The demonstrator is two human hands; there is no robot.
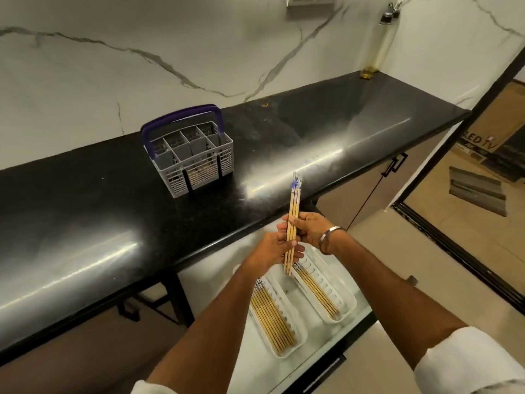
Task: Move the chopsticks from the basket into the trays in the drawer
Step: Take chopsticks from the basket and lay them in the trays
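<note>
Hands, the left hand [270, 250] and the right hand [311, 227], both gripped a bunch of chopsticks [292, 223] mid-frame, probably to line them up, above the white trays [348, 297], well below-right of the basket [189, 153].

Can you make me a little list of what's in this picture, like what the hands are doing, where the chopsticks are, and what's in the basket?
left hand: holds the lower part of a chopstick bundle
right hand: grips the same bundle higher up
left tray: many chopsticks lying flat
right tray: fewer chopsticks lying flat
drawer: open, holds both trays
basket: grey, purple handle, on the black counter, looks empty
</note>
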